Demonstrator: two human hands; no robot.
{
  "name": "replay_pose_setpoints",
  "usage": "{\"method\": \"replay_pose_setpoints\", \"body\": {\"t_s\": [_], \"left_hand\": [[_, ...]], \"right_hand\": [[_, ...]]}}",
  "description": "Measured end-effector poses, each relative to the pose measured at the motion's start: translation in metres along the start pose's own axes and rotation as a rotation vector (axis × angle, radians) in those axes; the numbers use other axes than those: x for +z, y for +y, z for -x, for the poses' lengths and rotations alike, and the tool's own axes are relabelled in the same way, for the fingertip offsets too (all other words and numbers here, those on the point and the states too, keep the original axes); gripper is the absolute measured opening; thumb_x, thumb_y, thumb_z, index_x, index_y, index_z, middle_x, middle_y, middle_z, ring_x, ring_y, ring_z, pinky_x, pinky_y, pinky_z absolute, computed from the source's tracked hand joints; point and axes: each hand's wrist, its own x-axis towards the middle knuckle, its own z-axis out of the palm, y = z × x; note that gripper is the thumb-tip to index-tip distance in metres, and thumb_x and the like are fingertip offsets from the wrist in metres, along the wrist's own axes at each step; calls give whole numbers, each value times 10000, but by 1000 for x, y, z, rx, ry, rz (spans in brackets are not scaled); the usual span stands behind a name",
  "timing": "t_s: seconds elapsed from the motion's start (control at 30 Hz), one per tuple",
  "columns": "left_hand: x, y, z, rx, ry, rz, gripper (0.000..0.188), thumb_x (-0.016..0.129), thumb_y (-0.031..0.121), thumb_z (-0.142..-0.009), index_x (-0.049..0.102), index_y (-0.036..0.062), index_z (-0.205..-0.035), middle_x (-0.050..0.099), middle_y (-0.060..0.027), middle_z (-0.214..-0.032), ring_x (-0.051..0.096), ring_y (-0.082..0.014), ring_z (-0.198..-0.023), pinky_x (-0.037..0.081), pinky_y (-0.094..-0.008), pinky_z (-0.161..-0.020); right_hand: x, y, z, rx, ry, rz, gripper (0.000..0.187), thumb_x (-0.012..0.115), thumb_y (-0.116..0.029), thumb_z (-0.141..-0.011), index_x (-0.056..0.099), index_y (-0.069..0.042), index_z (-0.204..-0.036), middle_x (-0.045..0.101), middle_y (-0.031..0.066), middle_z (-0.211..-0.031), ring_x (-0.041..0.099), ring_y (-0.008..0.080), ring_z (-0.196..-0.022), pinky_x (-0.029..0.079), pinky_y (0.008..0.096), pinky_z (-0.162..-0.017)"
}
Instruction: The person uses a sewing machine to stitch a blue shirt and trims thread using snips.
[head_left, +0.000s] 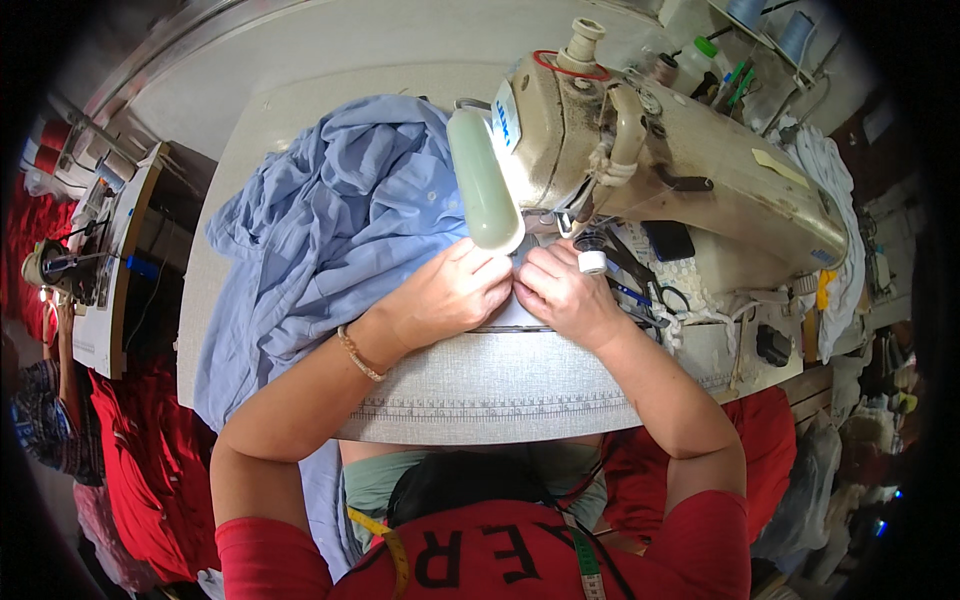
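A light blue buttoned shirt lies bunched on the table left of the sewing machine. Its cloth runs in under the machine head, beside the pale green lamp. My left hand is closed on the shirt's cloth just below the lamp. Close against it, my right hand pinches the same cloth in front of the needle area. My curled fingers and the lamp hide the exact edge being held and the needle tip.
Scissors and other small tools lie right of my right hand, near thread scraps. A ruler strip runs along the table's front edge. Red cloth hangs at the left, where another person's arm reaches a second machine.
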Motion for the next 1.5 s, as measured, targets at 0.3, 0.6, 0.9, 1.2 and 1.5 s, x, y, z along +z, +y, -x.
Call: {"method": "replay_pose_setpoints", "body": {"t_s": [0.3,0.6,0.9,1.2,1.5], "left_hand": [[-6,8,1,73,-199,-87,192,555,179,-754,662,56,-856,467,-25,-908,482,-169,-900,437,-273,-791],[-7,8,3,-62,-243,109,260,581,128,-718,635,17,-947,502,-65,-973,491,-224,-919,457,-310,-810],[11,2,16,-370,2,467,227,630,20,-784,636,-5,-1010,616,-151,-1125,544,-330,-1070,458,-381,-905],[16,-5,9,-483,-20,498,161,636,25,-791,646,-17,-946,629,-167,-1075,570,-344,-1030,474,-370,-875],[30,-18,7,-499,-1,458,149,625,3,-780,643,-19,-926,626,-165,-944,588,-327,-926,484,-376,-813]], "right_hand": [[-5,14,24,151,-22,-217,239,600,-81,-778,634,-78,-1015,616,92,-941,584,266,-873,440,397,-833],[-14,-9,25,1,-133,45,277,499,-98,-828,610,-56,-1078,597,86,-1039,570,244,-971,380,435,-958],[-13,-7,24,-7,-136,17,298,489,-105,-832,625,-52,-1091,594,62,-1141,578,219,-987,359,477,-1001],[-11,-2,18,66,-129,-23,300,486,-73,-834,639,-67,-1092,627,67,-1125,579,234,-1003,306,507,-1026],[-11,1,18,140,-151,102,384,488,-50,-822,614,-100,-1181,610,101,-1141,534,257,-1077,245,548,-1050]]}}
